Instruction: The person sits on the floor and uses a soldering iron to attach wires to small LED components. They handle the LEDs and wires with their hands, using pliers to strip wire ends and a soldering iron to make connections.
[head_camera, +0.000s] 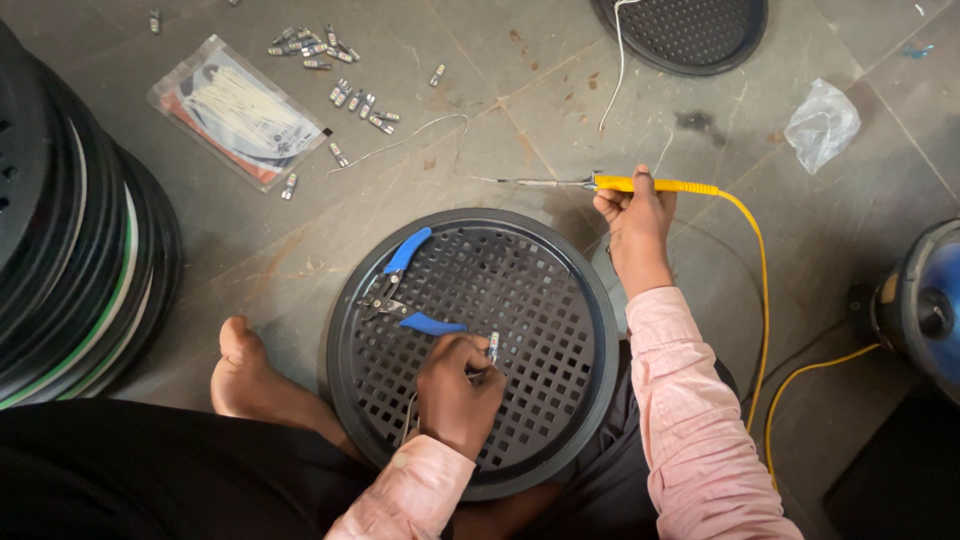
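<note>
A round black perforated grille (520, 290) lies on the floor in front of me. My left hand (458, 385) rests on it, fingers closed on a small silver component (493, 345) with a thin wire. Blue-handled cutters (400, 290) lie open on the grille just left of that hand. My right hand (633, 215) is raised beyond the grille's right rim, gripping a yellow soldering iron (650, 185) whose metal tip points left. Its yellow cord (755, 300) runs down to the right.
A tall stack of black grilles (70, 240) stands at the left. Several small silver components (345, 75) and a clear packet of wires (235, 110) lie on the floor behind. Another grille (690, 35), a crumpled plastic bag (822, 122) and my bare foot (250, 375) are nearby.
</note>
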